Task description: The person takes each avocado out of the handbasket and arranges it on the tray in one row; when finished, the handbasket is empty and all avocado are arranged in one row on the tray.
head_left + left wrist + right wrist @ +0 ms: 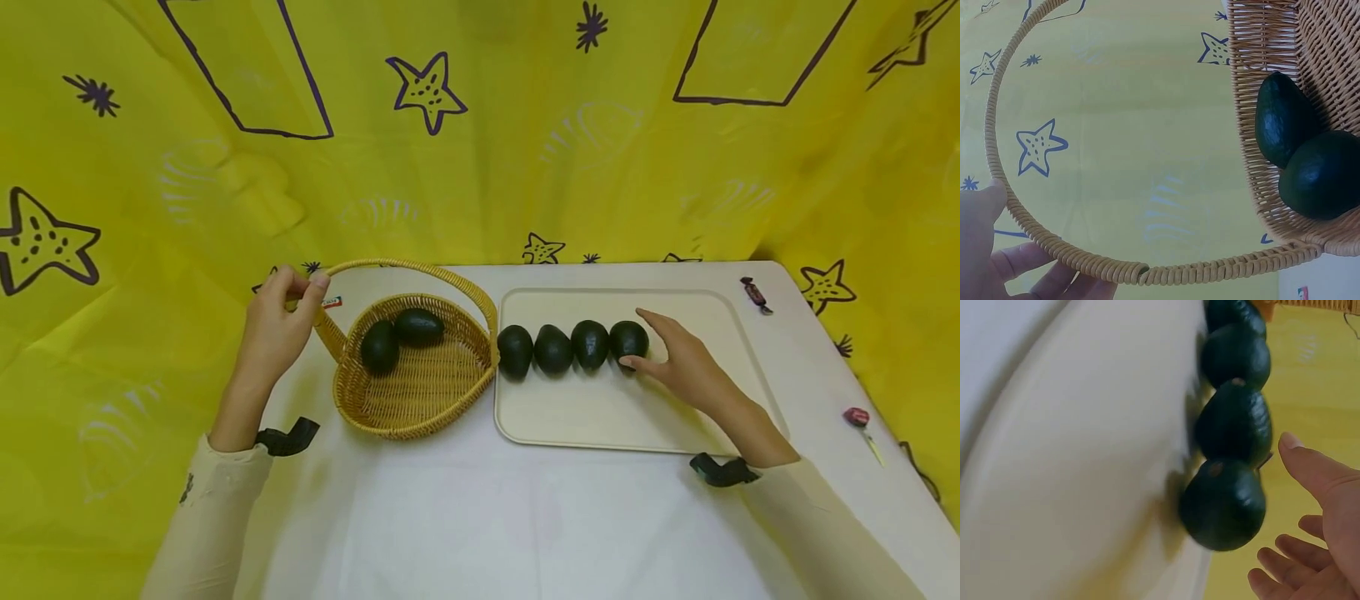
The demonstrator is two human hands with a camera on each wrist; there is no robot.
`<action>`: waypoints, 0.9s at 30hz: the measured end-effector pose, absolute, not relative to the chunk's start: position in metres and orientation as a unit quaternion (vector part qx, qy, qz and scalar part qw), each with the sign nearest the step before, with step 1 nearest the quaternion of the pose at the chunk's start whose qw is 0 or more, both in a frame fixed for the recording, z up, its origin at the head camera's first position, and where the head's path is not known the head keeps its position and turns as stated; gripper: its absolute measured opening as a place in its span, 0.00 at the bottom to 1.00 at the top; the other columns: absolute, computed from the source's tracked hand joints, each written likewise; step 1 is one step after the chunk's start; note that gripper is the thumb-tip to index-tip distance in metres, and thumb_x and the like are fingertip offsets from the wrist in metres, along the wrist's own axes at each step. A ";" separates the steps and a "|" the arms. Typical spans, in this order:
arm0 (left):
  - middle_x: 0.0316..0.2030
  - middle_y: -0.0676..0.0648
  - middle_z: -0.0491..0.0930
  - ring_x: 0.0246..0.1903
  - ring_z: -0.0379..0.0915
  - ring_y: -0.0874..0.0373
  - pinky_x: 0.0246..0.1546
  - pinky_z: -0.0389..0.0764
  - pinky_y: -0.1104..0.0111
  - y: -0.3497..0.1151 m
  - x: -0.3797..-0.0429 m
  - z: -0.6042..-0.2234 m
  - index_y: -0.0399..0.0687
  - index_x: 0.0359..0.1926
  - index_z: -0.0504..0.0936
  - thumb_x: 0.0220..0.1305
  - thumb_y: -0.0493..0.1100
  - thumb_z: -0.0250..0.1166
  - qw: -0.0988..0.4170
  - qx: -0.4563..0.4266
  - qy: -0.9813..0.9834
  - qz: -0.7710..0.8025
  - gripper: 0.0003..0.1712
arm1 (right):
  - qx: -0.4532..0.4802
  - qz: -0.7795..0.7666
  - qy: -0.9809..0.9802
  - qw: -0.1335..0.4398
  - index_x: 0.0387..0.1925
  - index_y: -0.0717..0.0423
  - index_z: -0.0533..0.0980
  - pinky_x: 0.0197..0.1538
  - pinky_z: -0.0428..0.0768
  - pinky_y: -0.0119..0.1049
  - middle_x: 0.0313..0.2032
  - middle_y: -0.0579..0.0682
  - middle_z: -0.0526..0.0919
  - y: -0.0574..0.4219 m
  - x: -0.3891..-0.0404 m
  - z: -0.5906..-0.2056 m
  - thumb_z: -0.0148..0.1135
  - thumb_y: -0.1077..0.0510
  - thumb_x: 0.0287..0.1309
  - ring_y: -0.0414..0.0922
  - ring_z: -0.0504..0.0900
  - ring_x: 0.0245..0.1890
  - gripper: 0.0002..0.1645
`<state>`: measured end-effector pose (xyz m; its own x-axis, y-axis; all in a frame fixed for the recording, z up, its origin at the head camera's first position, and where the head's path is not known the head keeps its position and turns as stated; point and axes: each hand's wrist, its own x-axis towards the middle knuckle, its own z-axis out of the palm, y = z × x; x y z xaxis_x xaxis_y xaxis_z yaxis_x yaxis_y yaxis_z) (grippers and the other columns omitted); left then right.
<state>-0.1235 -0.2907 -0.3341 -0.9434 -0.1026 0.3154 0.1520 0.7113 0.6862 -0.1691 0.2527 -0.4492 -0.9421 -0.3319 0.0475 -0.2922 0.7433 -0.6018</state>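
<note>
My left hand (277, 321) grips the handle (1091, 265) of a wicker basket (423, 404), thumb and fingers around the wrapped cane. Inside the basket, two dark green avocados lie against its left and back side: one upright-looking avocado (380, 347) and one on its side (418, 327). On a cream tray (600, 425), several more avocados stand in a row, the nearest to my right hand being the rightmost avocado (628, 342). My right hand (693, 367) is spread beside it, thumb and fingers apart; the right wrist view shows a gap between thumb and fruit.
The basket's right rim sits against the tray's left edge. A wrapped candy (756, 295) lies at the back right of the white table (450, 517), a lollipop (857, 418) near its right edge. Behind hangs a yellow patterned cloth (480, 183).
</note>
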 end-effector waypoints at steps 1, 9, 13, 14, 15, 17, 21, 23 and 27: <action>0.51 0.34 0.76 0.59 0.75 0.36 0.56 0.72 0.42 -0.291 -0.123 -0.334 0.36 0.43 0.73 0.82 0.58 0.56 0.168 -0.013 -0.910 -0.379 0.26 | -0.172 -0.317 0.932 0.027 0.81 0.63 0.56 0.72 0.60 0.71 0.77 0.71 0.61 0.249 -0.169 -0.446 0.72 0.44 0.68 0.73 0.59 0.75 0.54; 0.50 0.36 0.76 0.54 0.75 0.40 0.54 0.72 0.48 -0.291 -0.122 -0.333 0.38 0.42 0.71 0.81 0.61 0.55 0.156 -0.009 -0.913 -0.375 0.28 | -0.217 -0.336 0.916 0.029 0.78 0.58 0.64 0.72 0.67 0.66 0.75 0.63 0.69 0.207 -0.156 -0.420 0.69 0.43 0.71 0.65 0.66 0.75 0.45; 0.51 0.35 0.76 0.55 0.75 0.39 0.55 0.72 0.46 -0.291 -0.122 -0.333 0.38 0.43 0.72 0.81 0.61 0.55 0.155 -0.010 -0.912 -0.379 0.27 | -0.281 -0.341 0.897 0.015 0.74 0.61 0.70 0.68 0.74 0.61 0.70 0.61 0.76 0.176 -0.146 -0.416 0.72 0.49 0.68 0.62 0.75 0.70 0.40; 0.51 0.35 0.76 0.55 0.75 0.38 0.56 0.72 0.45 -0.291 -0.122 -0.332 0.37 0.43 0.72 0.81 0.61 0.55 0.154 -0.010 -0.912 -0.380 0.28 | -0.298 -0.341 0.892 0.015 0.73 0.61 0.71 0.68 0.76 0.59 0.69 0.61 0.77 0.169 -0.144 -0.416 0.73 0.49 0.67 0.61 0.76 0.69 0.40; 0.51 0.35 0.76 0.55 0.74 0.38 0.56 0.72 0.45 -0.291 -0.122 -0.332 0.37 0.43 0.72 0.81 0.61 0.55 0.154 -0.011 -0.912 -0.381 0.28 | -0.314 -0.341 0.886 0.017 0.73 0.61 0.72 0.67 0.77 0.58 0.69 0.60 0.78 0.161 -0.140 -0.416 0.73 0.49 0.67 0.60 0.77 0.69 0.39; 0.51 0.35 0.77 0.56 0.74 0.38 0.56 0.72 0.45 -0.291 -0.122 -0.332 0.37 0.43 0.73 0.81 0.61 0.55 0.155 -0.013 -0.911 -0.381 0.28 | -0.339 -0.344 0.875 0.031 0.73 0.61 0.72 0.66 0.78 0.56 0.69 0.59 0.78 0.145 -0.134 -0.416 0.74 0.49 0.66 0.58 0.78 0.68 0.40; 0.50 0.35 0.78 0.53 0.74 0.40 0.51 0.71 0.51 -0.292 -0.124 -0.332 0.37 0.42 0.73 0.82 0.59 0.55 0.159 -0.017 -0.912 -0.377 0.26 | -0.368 -0.337 0.864 0.073 0.74 0.58 0.71 0.70 0.75 0.51 0.71 0.56 0.76 0.113 -0.124 -0.412 0.72 0.45 0.68 0.53 0.75 0.72 0.40; 0.48 0.36 0.78 0.51 0.74 0.42 0.48 0.70 0.53 -0.292 -0.125 -0.333 0.38 0.41 0.72 0.82 0.58 0.55 0.163 -0.016 -0.913 -0.373 0.25 | -0.389 -0.332 0.856 0.082 0.74 0.59 0.71 0.70 0.76 0.49 0.71 0.55 0.76 0.097 -0.122 -0.410 0.71 0.46 0.69 0.52 0.76 0.71 0.40; 0.45 0.38 0.79 0.48 0.73 0.46 0.47 0.69 0.56 -0.291 -0.125 -0.332 0.39 0.41 0.73 0.81 0.60 0.55 0.165 -0.015 -0.914 -0.369 0.26 | -0.421 -0.321 0.844 0.089 0.74 0.59 0.71 0.69 0.77 0.46 0.71 0.55 0.76 0.069 -0.120 -0.404 0.71 0.48 0.69 0.51 0.76 0.71 0.39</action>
